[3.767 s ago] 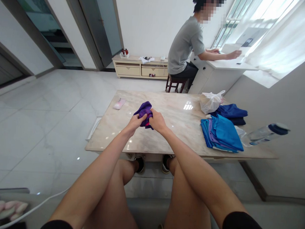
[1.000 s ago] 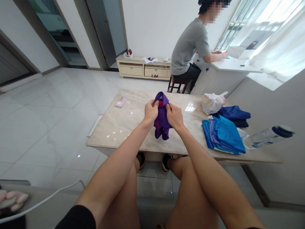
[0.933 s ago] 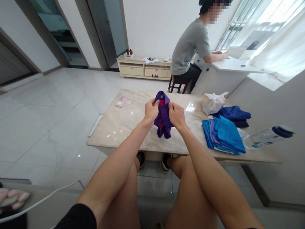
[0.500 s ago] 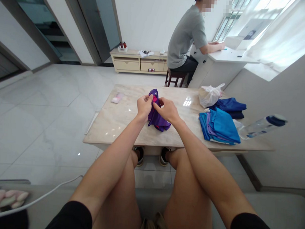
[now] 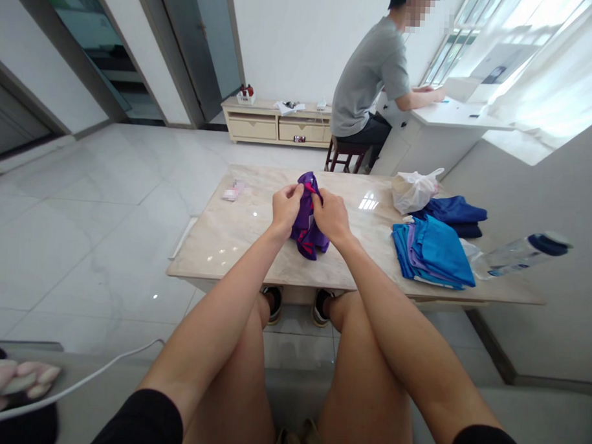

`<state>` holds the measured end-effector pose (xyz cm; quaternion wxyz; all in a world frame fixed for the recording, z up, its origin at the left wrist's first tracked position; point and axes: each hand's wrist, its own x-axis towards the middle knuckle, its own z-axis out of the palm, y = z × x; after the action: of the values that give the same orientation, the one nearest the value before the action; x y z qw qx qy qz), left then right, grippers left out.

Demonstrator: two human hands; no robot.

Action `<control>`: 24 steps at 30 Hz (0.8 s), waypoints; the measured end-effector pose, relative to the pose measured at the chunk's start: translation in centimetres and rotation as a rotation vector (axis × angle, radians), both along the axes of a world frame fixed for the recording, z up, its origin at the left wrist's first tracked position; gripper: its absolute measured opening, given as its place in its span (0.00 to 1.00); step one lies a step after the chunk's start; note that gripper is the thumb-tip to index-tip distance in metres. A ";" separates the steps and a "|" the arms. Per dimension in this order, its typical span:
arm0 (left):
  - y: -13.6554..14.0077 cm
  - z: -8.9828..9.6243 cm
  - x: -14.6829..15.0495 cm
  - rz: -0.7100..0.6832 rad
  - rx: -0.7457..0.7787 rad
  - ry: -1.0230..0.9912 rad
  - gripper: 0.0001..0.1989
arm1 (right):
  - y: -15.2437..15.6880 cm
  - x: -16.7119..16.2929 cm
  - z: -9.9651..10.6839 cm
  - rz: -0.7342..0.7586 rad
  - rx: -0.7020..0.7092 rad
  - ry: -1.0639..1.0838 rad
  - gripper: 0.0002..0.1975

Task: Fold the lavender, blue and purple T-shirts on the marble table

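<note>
A purple cloth [image 5: 306, 217] with bright pink-red parts hangs bunched between my hands, over the middle of the marble-topped table [image 5: 256, 259]. My left hand [image 5: 285, 207] pinches its upper left edge between thumb and fingers. On the other side, my right hand [image 5: 332, 215] grips the upper right edge, thumb toward the pink part. The cloth's lower end droops toward the tabletop; whether it rests there I cannot tell. Its exact kind does not show, as it is crumpled and partly behind my fingers.
Folded blue and lilac cloths [image 5: 433, 253], dark blue cloth [image 5: 454, 211], a white plastic bag [image 5: 413, 190] and a clear bottle [image 5: 518, 256] are at the table's right. Small pink packets [image 5: 233, 191] lie at the left. Beyond, a person [image 5: 371, 82] sits at a white desk [image 5: 455, 117].
My right hand has turned, its fingers now curled more closely on the cloth. More pink-red shows down the cloth's front. The whole view has shifted slightly.
</note>
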<state>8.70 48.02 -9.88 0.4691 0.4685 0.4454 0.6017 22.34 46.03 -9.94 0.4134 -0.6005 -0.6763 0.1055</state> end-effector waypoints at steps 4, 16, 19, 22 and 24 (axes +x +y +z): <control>-0.6 0.0 0.0 -0.148 0.021 -0.025 0.12 | 0.1 0.0 -0.2 -0.047 0.021 0.006 0.16; 0.1 -1.0 -0.5 -0.165 0.050 0.072 0.11 | -0.3 -0.1 0.4 0.001 0.033 0.017 0.18; 0.1 -1.1 -1.2 -0.211 0.059 0.106 0.13 | 0.0 0.5 0.4 0.047 0.030 0.047 0.19; 0.9 -0.9 -3.3 -0.165 0.061 0.124 0.14 | 0.5 2.8 0.4 0.035 0.043 0.086 0.18; 1.7 -0.8 -5.6 0.007 0.094 0.143 0.12 | 0.7 5.1 0.2 -0.035 0.072 0.128 0.16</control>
<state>3.12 49.70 -10.64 0.4116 0.5303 0.4504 0.5887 27.46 46.72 -9.71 0.4790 -0.5889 -0.6412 0.1122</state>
